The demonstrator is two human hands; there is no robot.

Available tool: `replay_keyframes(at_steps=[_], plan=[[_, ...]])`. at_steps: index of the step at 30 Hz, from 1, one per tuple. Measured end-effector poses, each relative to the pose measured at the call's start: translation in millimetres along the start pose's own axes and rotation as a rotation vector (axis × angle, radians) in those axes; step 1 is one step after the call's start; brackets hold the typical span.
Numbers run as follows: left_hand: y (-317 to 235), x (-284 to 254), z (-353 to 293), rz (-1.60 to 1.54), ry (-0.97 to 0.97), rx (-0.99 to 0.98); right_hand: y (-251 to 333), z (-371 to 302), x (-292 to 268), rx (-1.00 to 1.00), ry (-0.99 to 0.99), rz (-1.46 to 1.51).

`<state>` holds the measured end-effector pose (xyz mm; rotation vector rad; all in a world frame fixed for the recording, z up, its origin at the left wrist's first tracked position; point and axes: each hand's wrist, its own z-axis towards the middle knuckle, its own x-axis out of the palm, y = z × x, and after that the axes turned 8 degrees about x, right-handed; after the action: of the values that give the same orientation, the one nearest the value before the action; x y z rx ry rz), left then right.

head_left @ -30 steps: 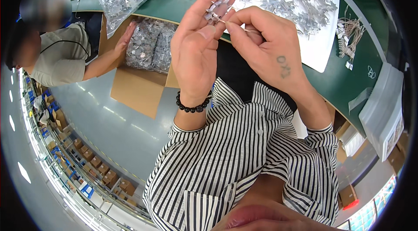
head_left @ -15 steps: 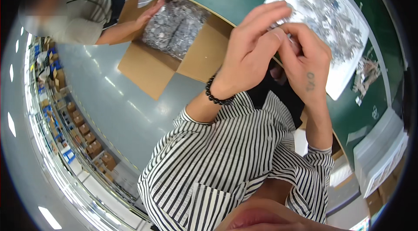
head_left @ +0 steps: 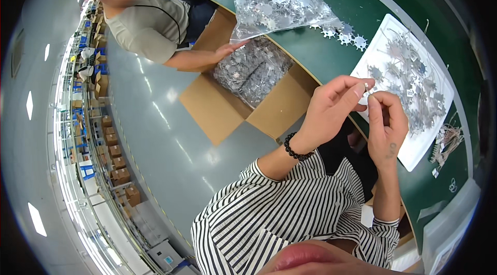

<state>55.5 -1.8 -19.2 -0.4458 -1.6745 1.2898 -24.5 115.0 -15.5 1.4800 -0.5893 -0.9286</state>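
My left hand (head_left: 336, 109), with a black bead bracelet at its wrist, pinches a small white piece (head_left: 366, 86) that looks like a wire connector. Close against it, the thumb and forefinger of my right hand (head_left: 388, 125) are pressed together just below that piece. Whatever lies between the right fingertips is too small to make out. Both hands are raised at the near edge of a white tray (head_left: 411, 158). On the tray lies a pile of silvery star-shaped boards (head_left: 411, 81) with thin wires.
Loose wires (head_left: 448, 143) lie on the green table (head_left: 310, 52) right of the tray. A clear bag of star-shaped boards (head_left: 277, 0) and a row of loose ones (head_left: 344, 35) sit farther off. At left, a co-worker's hand (head_left: 226, 51) touches an open carton (head_left: 209, 114) holding bagged parts.
The view has shifted, so the scene sits lower and to the right. My hands have turned, and the white piece now shows between my fingertips. More of the clear bag and the co-worker shows.
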Motion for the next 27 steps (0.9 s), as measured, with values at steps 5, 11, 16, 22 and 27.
replay_keyframes(at_steps=[5,11,16,22,27], plan=[[8.1,-3.0,1.0,0.124,0.04,0.15,3.9,-1.9,-2.9,0.038,-0.015,0.005],[8.9,-7.8,0.2,0.171,0.102,0.143,-3.0,-5.4,-9.6,0.005,0.03,0.037],[7.2,-7.5,0.0,0.322,0.178,0.29,-2.9,-13.5,-13.0,0.135,0.086,0.208],[8.2,-5.7,4.2,0.506,0.161,0.453,2.1,-17.6,-13.9,0.17,0.121,0.258],[5.5,-4.5,5.5,0.462,0.049,0.433,-10.4,-3.3,-30.6,0.007,0.209,-0.013]])
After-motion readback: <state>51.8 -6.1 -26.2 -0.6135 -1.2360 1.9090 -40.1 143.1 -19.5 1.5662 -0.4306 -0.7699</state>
